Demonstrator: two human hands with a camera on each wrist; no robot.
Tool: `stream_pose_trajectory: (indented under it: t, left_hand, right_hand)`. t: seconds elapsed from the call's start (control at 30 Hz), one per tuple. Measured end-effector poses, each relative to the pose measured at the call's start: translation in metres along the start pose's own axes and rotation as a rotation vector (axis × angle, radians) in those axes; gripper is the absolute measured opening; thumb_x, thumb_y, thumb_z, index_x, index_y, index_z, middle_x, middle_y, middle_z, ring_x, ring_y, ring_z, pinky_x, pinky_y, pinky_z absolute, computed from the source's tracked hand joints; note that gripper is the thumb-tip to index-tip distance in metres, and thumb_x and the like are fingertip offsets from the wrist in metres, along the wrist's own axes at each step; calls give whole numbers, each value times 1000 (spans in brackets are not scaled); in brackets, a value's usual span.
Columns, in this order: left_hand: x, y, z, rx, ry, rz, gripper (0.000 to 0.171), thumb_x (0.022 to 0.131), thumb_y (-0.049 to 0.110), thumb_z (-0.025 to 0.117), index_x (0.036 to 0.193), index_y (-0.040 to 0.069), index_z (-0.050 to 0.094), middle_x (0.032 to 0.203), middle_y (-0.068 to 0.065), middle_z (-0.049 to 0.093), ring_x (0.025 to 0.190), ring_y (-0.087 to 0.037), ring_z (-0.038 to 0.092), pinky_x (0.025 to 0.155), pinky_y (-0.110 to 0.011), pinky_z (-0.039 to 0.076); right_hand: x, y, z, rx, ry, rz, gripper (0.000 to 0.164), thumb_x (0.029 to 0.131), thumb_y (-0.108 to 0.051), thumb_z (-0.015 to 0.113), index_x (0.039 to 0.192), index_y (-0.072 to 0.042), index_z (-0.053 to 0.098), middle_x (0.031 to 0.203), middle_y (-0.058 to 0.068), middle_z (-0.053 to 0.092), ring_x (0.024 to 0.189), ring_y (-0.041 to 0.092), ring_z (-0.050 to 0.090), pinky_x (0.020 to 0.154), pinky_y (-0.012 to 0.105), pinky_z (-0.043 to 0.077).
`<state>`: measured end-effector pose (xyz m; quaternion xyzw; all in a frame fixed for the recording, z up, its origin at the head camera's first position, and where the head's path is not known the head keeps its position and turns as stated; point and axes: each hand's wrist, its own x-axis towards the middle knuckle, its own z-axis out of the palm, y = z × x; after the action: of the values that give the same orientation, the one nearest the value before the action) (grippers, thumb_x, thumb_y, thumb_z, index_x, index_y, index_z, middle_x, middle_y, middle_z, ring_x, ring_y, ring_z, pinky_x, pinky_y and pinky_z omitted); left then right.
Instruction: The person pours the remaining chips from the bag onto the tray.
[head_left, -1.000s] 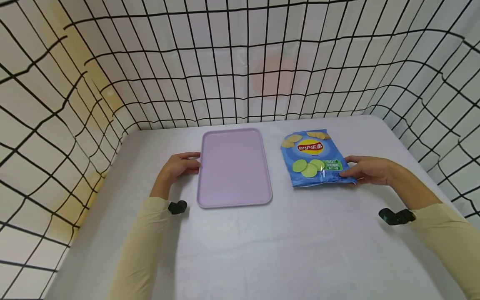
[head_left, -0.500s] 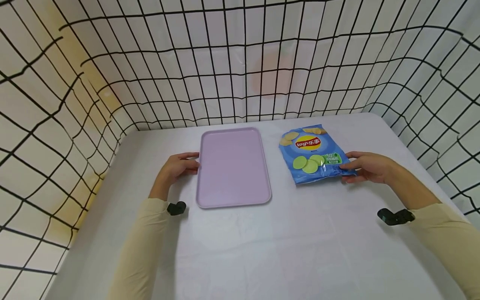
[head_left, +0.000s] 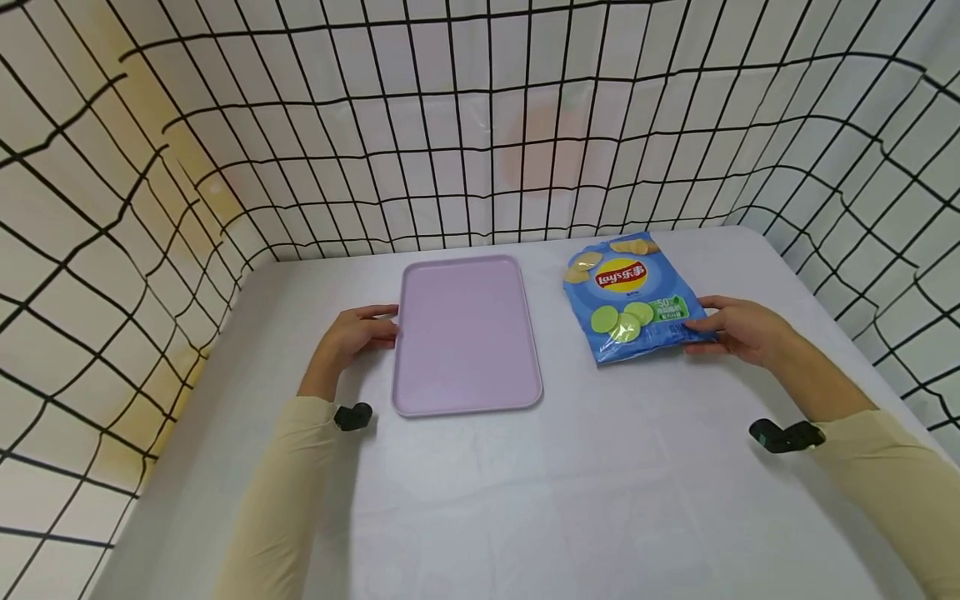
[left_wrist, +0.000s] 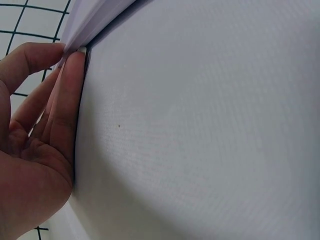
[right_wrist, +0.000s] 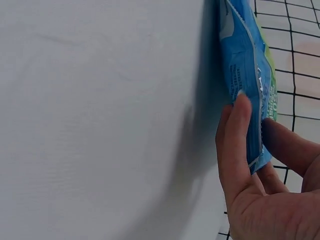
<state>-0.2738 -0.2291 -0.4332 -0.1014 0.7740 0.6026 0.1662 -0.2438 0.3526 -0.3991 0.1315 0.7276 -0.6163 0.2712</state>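
Observation:
A blue Lay's bag of potato chips, printed with chips and lime slices, is at the right of the table in the head view. My right hand pinches its near right corner between thumb and fingers. In the right wrist view the bag is seen edge-on, a shadow between it and the white surface. To the left lies a flat lilac tray with a low rim. My left hand holds the tray's left edge, thumb and fingertips at the rim in the left wrist view.
Black wire mesh stands along the back and both sides of the white-covered table. A small black device sits at the left wrist and another at the right wrist.
The bag has risen and turned slightly in my right hand, its far end now higher in the view. The right hand has shifted a little; the left hand and tray have stayed put.

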Motion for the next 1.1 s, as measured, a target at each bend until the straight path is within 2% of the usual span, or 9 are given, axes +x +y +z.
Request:
stream_pose_trajectory:
  t: [0.17, 0.47, 0.77, 0.97, 1.1]
  left_hand:
    - [1, 0, -2, 14, 13, -1, 54, 90, 9, 72, 142, 9, 60, 80, 6, 73, 70, -7, 71, 72, -17, 61]
    - [0, 2, 0, -21, 1, 2, 55, 90, 7, 71, 143, 7, 58, 80, 6, 73, 69, -6, 71, 72, -17, 61]
    - [-1, 2, 0, -8, 1, 2, 55, 91, 7, 71, 144, 8, 58, 80, 6, 73, 71, -6, 71, 71, -16, 60]
    - [-1, 1, 1, -2, 13, -1, 54, 91, 8, 72, 143, 8, 58, 81, 6, 73, 70, -7, 71, 71, -17, 60]
    - [-2, 0, 2, -6, 16, 6, 54, 91, 8, 71, 143, 8, 58, 84, 5, 73, 70, -7, 70, 72, -17, 61]
  right_hand:
    - [-1, -9, 4, 17, 13, -18, 84, 102, -15, 61, 164, -11, 5, 95, -12, 65, 90, 10, 71, 96, 31, 59]
    - [1, -18, 7, 51, 16, -47, 86, 101, -13, 64, 164, -9, 6, 96, -11, 65, 90, 9, 70, 98, 33, 59]
    - [-3, -32, 20, 136, -9, -79, 86, 99, -11, 66, 163, -8, 10, 96, -7, 69, 90, 11, 73, 95, 33, 60]
    - [-4, -41, 26, 105, 1, -102, 82, 97, -14, 69, 162, -6, 18, 97, -8, 69, 91, 11, 72, 98, 36, 59]
    - [-5, -47, 31, 63, 4, -127, 79, 100, -15, 66, 162, -5, 18, 98, -10, 68, 92, 9, 72, 100, 37, 57]
